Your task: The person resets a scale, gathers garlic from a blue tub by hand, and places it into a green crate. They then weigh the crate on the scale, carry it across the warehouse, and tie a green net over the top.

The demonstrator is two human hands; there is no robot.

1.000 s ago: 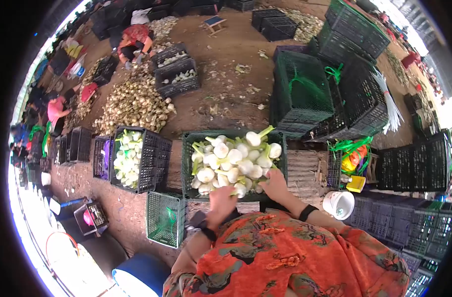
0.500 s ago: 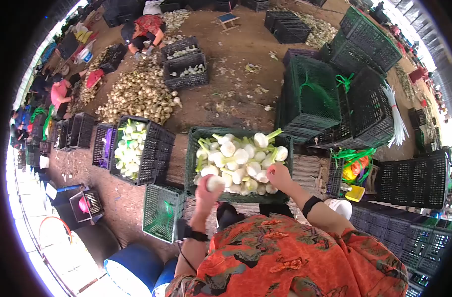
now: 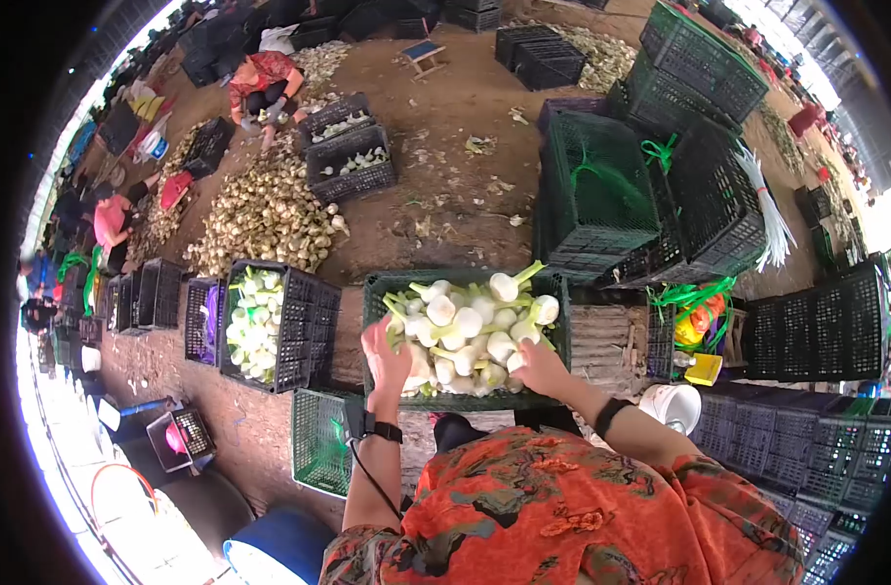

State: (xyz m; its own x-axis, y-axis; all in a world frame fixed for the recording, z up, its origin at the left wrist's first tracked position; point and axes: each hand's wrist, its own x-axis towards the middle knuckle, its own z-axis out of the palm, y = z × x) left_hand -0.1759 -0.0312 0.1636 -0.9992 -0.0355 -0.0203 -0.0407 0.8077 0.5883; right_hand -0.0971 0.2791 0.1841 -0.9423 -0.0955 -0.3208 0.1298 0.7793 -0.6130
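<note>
A dark green plastic crate (image 3: 369, 292) in front of me is heaped with white bulbs (image 3: 468, 322) with short green stalks, like onions or garlic. My left hand (image 3: 388, 361) is over the crate's left side, its fingers stretched out beside the bulbs and nothing visibly held. At the right front of the heap, my right hand (image 3: 540, 370) has its fingers bent around a small white bulb (image 3: 515, 362). Its fingertips are partly hidden against the heap.
A black crate of bulbs (image 3: 309, 322) stands to the left, behind a green crate (image 3: 318, 444). Tall green crates (image 3: 601, 185) are stacked at right. Farther off, a person (image 3: 265, 83) crouches by a pile of brownish bulbs (image 3: 260, 219). A white bucket (image 3: 672, 405) stands at right.
The bulb that was in my left hand is no longer there, and its fingers have opened at the crate's left side. My right hand has moved slightly down and left onto the heap.
</note>
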